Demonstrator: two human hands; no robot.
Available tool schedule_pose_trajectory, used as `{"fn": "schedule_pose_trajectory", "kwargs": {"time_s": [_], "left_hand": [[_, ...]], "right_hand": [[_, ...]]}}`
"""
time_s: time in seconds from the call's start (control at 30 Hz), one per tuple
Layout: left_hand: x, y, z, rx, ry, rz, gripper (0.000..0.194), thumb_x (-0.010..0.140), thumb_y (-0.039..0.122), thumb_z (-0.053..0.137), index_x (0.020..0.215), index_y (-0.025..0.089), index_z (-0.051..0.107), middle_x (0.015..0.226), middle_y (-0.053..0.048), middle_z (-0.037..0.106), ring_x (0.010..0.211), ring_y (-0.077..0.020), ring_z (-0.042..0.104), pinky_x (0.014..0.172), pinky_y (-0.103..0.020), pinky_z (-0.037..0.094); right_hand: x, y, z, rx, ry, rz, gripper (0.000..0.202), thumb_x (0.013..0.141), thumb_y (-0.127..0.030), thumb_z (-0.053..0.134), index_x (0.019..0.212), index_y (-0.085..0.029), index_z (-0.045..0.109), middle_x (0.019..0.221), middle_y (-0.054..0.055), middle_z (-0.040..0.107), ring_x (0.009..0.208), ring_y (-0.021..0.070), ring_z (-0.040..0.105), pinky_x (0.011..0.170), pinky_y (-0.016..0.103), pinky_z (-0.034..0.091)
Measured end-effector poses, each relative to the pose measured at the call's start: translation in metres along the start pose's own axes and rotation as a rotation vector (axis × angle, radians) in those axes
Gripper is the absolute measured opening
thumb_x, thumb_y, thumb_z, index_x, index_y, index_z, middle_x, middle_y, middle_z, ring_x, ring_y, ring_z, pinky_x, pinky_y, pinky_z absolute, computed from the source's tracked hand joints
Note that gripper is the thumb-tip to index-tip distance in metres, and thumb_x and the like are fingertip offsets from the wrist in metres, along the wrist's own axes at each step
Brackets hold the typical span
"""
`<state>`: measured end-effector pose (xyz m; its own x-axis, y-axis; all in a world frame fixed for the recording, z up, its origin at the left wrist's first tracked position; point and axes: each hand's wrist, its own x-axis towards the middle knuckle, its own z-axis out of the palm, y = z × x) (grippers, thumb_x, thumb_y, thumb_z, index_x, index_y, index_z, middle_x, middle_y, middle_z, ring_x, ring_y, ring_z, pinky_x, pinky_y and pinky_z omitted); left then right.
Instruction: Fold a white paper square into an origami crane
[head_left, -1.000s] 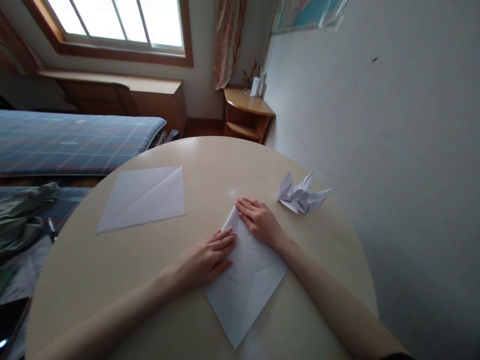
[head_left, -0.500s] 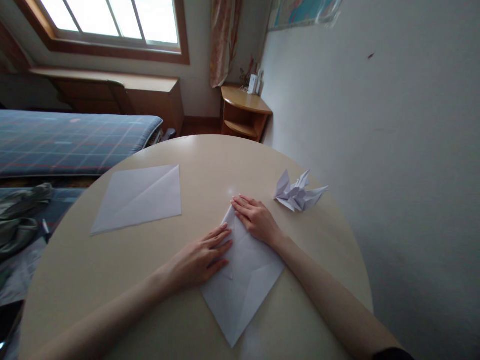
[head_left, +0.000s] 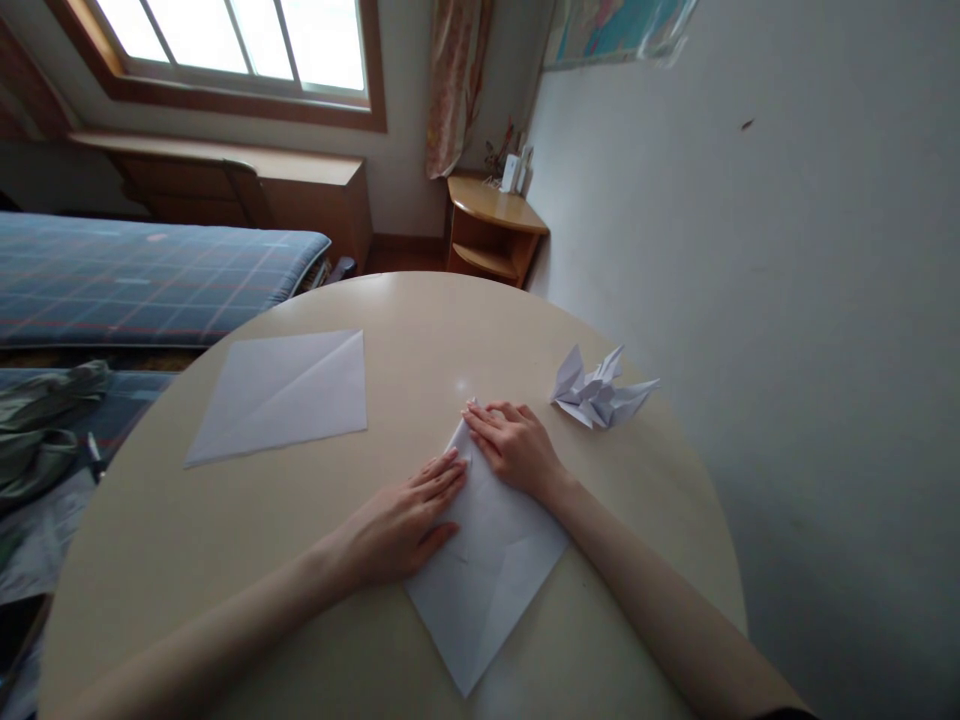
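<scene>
Right hand point(head_left: 520, 450) has curled slightly on paper point(head_left: 491, 580).

On the round cream surface point(head_left: 652, 480), a flat white sheet with a diagonal crease point(head_left: 289, 400) lies at the left and a pointed folded-paper figure point(head_left: 600, 390) sits near the right edge. Beyond, a blue plaid mattress point(head_left: 150, 280) reaches in from the left, with a crumpled grey-green cloth point(head_left: 45, 440) lower down. A wooden desk point(head_left: 315, 172) stands under the wood-framed window point(head_left: 322, 45), a chair back point(head_left: 187, 190) in front of it. Beside the patterned curtain point(head_left: 456, 90), a corner cabinet point(head_left: 495, 203) carries a small white box-shaped device point(head_left: 511, 173). A map-like poster point(head_left: 607, 30) hangs on the pale wall point(head_left: 825, 300), which bears a small dark mark point(head_left: 747, 124).
</scene>
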<state>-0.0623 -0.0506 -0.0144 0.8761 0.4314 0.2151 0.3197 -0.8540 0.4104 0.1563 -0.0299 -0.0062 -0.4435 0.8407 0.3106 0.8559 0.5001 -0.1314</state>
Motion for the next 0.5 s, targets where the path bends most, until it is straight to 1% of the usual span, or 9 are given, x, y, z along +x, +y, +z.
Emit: {"fn": "schedule_pose_trajectory", "kwargs": {"time_s": [0.2,0.33,0.5], "left_hand": [[0.0012,0.0023,-0.0023,0.003,-0.024,-0.002,0.052,0.090,0.024,0.041,0.138,0.007,0.029,0.142,-0.016,0.032,0.136,-0.0236,0.018,0.111,-0.040,0.027],[0.0017,0.0031,-0.0022,-0.004,-0.044,-0.011,0.052,0.090,0.024,0.041,0.137,0.005,0.030,0.142,-0.017,0.032,0.136,-0.0228,0.017,0.111,-0.039,0.025],[0.0014,0.0041,-0.0026,-0.005,-0.053,-0.025,0.052,0.090,0.024,0.040,0.137,0.006,0.030,0.143,-0.016,0.031,0.136,-0.0226,0.016,0.111,-0.039,0.025]], "right_hand": [[0.0010,-0.0003,-0.0005,-0.046,-0.017,0.026,0.038,0.092,-0.026,0.037,0.126,-0.019,0.051,0.129,0.004,0.054,0.111,0.0234,0.047,0.089,0.039,0.035],[0.0017,-0.0017,-0.0024,-0.096,-0.046,0.036,0.038,0.093,-0.026,0.036,0.128,-0.018,0.048,0.132,0.002,0.050,0.113,0.0217,0.045,0.090,0.036,0.033],[0.0018,-0.0018,-0.0007,-0.093,-0.053,0.072,0.038,0.094,-0.028,0.034,0.129,-0.020,0.048,0.133,-0.001,0.050,0.114,0.0205,0.044,0.091,0.035,0.032]]}}
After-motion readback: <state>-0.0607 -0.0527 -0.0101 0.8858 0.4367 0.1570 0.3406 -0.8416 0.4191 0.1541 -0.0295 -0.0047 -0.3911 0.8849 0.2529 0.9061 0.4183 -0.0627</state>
